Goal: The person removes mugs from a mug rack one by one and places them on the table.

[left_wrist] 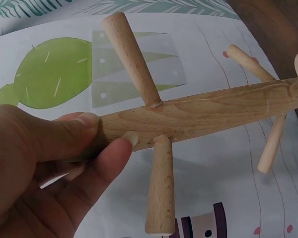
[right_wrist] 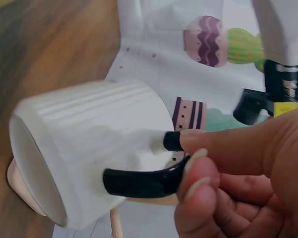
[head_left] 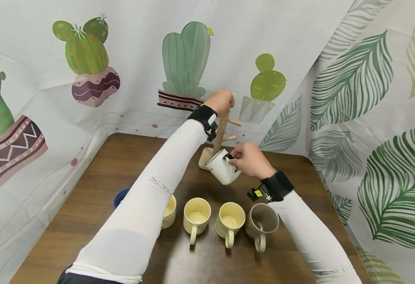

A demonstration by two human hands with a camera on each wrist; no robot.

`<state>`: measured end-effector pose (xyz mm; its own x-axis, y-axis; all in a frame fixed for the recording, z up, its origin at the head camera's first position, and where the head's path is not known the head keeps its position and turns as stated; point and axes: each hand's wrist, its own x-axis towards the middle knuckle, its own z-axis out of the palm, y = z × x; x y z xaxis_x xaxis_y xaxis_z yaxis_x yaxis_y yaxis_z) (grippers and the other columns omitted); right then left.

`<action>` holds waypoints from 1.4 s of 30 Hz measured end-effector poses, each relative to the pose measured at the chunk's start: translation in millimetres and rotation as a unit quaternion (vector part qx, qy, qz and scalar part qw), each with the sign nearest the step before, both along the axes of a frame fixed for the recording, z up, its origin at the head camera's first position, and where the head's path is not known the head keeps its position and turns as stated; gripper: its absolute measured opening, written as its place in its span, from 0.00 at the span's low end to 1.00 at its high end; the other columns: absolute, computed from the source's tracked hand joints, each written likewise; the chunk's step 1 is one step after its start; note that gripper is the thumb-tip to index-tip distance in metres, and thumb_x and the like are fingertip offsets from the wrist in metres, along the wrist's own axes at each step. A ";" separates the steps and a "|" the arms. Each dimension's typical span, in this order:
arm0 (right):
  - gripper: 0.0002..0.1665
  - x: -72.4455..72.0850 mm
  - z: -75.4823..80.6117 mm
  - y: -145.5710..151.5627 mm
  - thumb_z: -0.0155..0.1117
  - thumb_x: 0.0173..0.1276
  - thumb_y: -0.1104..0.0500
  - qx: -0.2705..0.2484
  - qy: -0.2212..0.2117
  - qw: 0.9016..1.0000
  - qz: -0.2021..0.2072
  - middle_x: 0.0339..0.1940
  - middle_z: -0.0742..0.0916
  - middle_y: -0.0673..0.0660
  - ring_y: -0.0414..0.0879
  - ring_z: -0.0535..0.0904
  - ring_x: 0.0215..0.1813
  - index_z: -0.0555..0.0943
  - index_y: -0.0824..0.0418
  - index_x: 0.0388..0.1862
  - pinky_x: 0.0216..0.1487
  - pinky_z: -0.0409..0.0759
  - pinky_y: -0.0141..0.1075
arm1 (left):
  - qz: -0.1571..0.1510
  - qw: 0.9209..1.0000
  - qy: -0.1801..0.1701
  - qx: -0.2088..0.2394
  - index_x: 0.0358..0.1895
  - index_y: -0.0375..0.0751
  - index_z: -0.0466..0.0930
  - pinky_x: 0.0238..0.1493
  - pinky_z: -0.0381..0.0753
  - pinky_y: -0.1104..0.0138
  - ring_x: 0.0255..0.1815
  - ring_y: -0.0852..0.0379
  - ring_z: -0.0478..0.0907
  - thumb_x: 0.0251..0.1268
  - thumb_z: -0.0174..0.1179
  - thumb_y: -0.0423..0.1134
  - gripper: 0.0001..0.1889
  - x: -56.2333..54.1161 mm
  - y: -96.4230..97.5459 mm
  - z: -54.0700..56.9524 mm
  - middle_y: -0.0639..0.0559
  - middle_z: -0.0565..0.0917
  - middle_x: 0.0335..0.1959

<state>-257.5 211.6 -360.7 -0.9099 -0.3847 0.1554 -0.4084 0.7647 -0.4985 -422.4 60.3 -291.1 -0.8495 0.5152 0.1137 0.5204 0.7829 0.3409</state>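
My left hand [head_left: 222, 102] grips the top of a wooden mug tree [head_left: 221, 130] at the back of the table. In the left wrist view, thumb and fingers close round the upper end of the post [left_wrist: 213, 106], and several bare pegs stick out from it. With my right hand [head_left: 251, 161] I pinch the black handle of a white ribbed mug [head_left: 222, 172]. The mug is tilted beside the lower part of the mug tree, overlapping its base in the head view. Its open mouth faces left in the right wrist view, with the black handle [right_wrist: 139, 183] towards my fingers.
Yellow mugs [head_left: 196, 215] and a grey-brown mug [head_left: 263, 221] stand in a row nearer me, handles towards me. My left sleeve partly hides one yellow mug and a blue item [head_left: 121, 196]. A printed cloth [head_left: 136, 71] hangs behind the brown table [head_left: 97, 173].
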 end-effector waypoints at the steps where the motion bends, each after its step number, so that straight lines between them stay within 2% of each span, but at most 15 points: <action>1: 0.05 4.0 0.4 3.5 0.73 0.65 0.64 -0.009 0.005 1.000 -0.006 0.22 0.84 0.53 0.42 0.74 0.26 0.86 0.62 0.28 0.34 0.72 0.35 | 0.000 1.000 -0.001 0.000 0.57 0.38 0.86 0.63 0.81 0.61 0.64 0.50 0.80 0.77 0.45 0.27 0.19 -1.0 0.2 -0.3 0.45 0.85 0.61; 7: 0.03 27.2 2.1 23.8 0.75 0.63 0.65 -0.075 0.027 0.994 -0.068 0.27 0.90 0.57 0.38 0.80 0.25 0.89 0.65 0.34 0.30 0.79 0.32 | -0.004 1.000 0.002 0.005 0.59 0.36 0.85 0.63 0.81 0.60 0.64 0.49 0.80 0.78 0.45 0.28 0.19 -3.1 0.8 -0.5 0.44 0.85 0.61; 13: 0.03 51.7 -2.8 43.8 0.77 0.62 0.66 -0.138 0.054 0.984 -0.103 0.20 0.88 0.60 0.36 0.77 0.16 0.90 0.66 0.33 0.19 0.76 0.29 | 0.002 1.000 0.003 0.010 0.57 0.37 0.86 0.62 0.82 0.60 0.61 0.49 0.81 0.78 0.44 0.28 0.19 3.1 -0.3 -0.6 0.44 0.86 0.60; 18: 0.04 75.3 -13.1 58.6 0.77 0.62 0.66 -0.196 0.062 0.970 -0.132 0.20 0.87 0.63 0.36 0.76 0.15 0.90 0.67 0.34 0.18 0.76 0.28 | 0.003 1.000 -0.001 0.016 0.59 0.36 0.84 0.60 0.83 0.60 0.62 0.48 0.82 0.78 0.46 0.27 0.18 6.3 0.8 -0.5 0.42 0.85 0.60; 24: 0.05 102.8 -25.0 77.1 0.77 0.62 0.66 -0.224 0.064 0.954 -0.191 0.18 0.85 0.57 0.39 0.78 0.17 0.89 0.67 0.34 0.17 0.73 0.30 | -0.002 1.000 -0.005 0.024 0.61 0.35 0.84 0.61 0.83 0.60 0.63 0.48 0.81 0.78 0.46 0.27 0.19 6.5 -0.3 -0.5 0.42 0.84 0.62; 27: 0.05 114.0 -30.1 87.0 0.78 0.62 0.66 -0.236 0.074 0.944 -0.218 0.16 0.83 0.53 0.39 0.78 0.18 0.88 0.67 0.33 0.16 0.71 0.30 | -0.004 1.000 -0.005 0.026 0.61 0.34 0.84 0.61 0.83 0.60 0.64 0.48 0.81 0.78 0.46 0.26 0.19 6.0 -1.7 -0.9 0.41 0.84 0.63; 32: 0.05 129.3 -38.1 101.6 0.79 0.60 0.68 -0.270 0.095 0.922 -0.261 0.15 0.84 0.50 0.39 0.79 0.17 0.89 0.68 0.33 0.19 0.75 0.29 | 0.002 1.000 -0.002 0.026 0.60 0.35 0.84 0.60 0.83 0.60 0.62 0.49 0.81 0.77 0.46 0.26 0.19 6.0 -4.3 -0.9 0.42 0.84 0.63; 35: 0.06 137.8 -44.1 110.0 0.79 0.60 0.68 -0.269 0.106 0.911 -0.296 0.15 0.84 0.48 0.39 0.79 0.17 0.89 0.67 0.33 0.19 0.74 0.28 | 0.002 1.000 0.005 0.024 0.59 0.35 0.85 0.60 0.83 0.61 0.61 0.49 0.81 0.77 0.46 0.27 0.19 5.9 -4.5 -2.0 0.42 0.85 0.62; 38: 0.06 145.2 -51.5 119.2 0.80 0.60 0.67 -0.264 0.109 0.899 -0.332 0.14 0.83 0.44 0.38 0.79 0.17 0.89 0.67 0.34 0.19 0.73 0.27 | -0.003 1.000 0.012 0.025 0.59 0.36 0.85 0.60 0.83 0.60 0.61 0.48 0.82 0.77 0.46 0.27 0.19 6.5 -3.5 -2.9 0.42 0.85 0.61; 42: 0.07 152.3 -64.1 131.2 0.79 0.60 0.68 -0.283 0.103 0.884 -0.358 0.13 0.83 0.43 0.38 0.79 0.16 0.89 0.69 0.36 0.21 0.75 0.26 | -0.007 0.999 0.011 0.029 0.60 0.35 0.84 0.62 0.82 0.60 0.62 0.48 0.81 0.78 0.44 0.26 0.20 8.9 -1.9 -3.0 0.41 0.84 0.62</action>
<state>-105.2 342.8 -424.8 -0.8186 0.4705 0.3295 -0.0477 0.5159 -0.8553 -413.5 58.4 -294.1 -0.8393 0.5187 0.1631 0.5391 0.7545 0.3743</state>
